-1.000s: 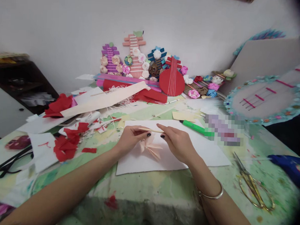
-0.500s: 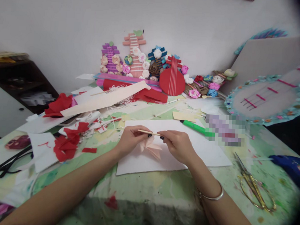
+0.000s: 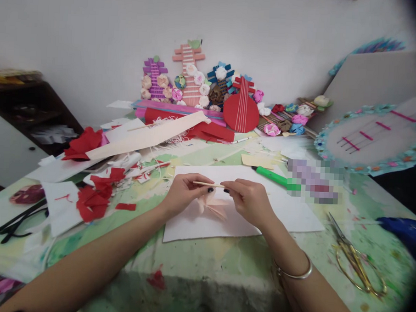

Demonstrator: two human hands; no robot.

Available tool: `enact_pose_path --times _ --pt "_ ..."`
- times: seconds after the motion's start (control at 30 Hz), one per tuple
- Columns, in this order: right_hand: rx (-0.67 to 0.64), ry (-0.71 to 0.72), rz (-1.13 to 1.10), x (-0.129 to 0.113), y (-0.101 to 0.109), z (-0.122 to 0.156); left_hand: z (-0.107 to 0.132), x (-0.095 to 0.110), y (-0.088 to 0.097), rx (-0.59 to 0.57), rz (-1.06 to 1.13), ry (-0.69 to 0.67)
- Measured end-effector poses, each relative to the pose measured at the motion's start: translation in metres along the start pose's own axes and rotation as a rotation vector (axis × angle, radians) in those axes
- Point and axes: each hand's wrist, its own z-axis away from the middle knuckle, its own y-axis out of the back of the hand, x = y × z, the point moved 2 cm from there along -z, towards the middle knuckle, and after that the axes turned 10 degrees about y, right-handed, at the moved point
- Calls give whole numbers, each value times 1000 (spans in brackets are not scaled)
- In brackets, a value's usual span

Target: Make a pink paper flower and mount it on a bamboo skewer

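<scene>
Both hands pinch a thin pale wooden stick [image 3: 219,186] between thumb and fingertips, held level above a white sheet [image 3: 187,228]. My left hand [image 3: 184,191] is closed around its left part, and my right hand [image 3: 249,199] is closed around its right part. Just below the fingertips are folded pieces of pale pink paper [image 3: 217,207]; whether they hang from the stick or lie on the sheet I cannot tell. To the right of the sheet lie gold-handled scissors [image 3: 353,259]. A green marker or cutter [image 3: 274,177] rests on the sheet's upper right part.
Red paper scraps [image 3: 94,201] and black-rimmed glasses [image 3: 20,223] lie at the left. A long cream paper strip [image 3: 154,134] crosses the back. Lute-shaped paper crafts, one a red lute [image 3: 240,112], lean against the wall. A flower-edged round piece [image 3: 370,140] stands at the right.
The view has shifted slightly, moving the whole scene a little to the right. Both hands keep their pinch on the stick, which has turned slightly between the fingers or tilted a little.
</scene>
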Motion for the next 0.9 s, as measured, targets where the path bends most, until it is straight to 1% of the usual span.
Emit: enact_pose_path --times 0.17,0.3,0.4,0.53,0.7,0.9 --pt "26 7 14 -2 -2 0 -1 -2 2 54 8 -40" --pt "66 15 16 -2 -3 -1 -1 -4 3 38 -9 -16" --pt "88 7 -25 -2 -1 -1 0 -3 2 39 -33 -42" --pt "90 -15 -75 -4 1 -3 2 0 1 33 -64 -103" --pt "84 -59 -61 -7 1 -5 4 4 0 34 -107 -195" --pt "54 -75 -33 -10 -1 -6 6 4 -1 55 -127 -198"
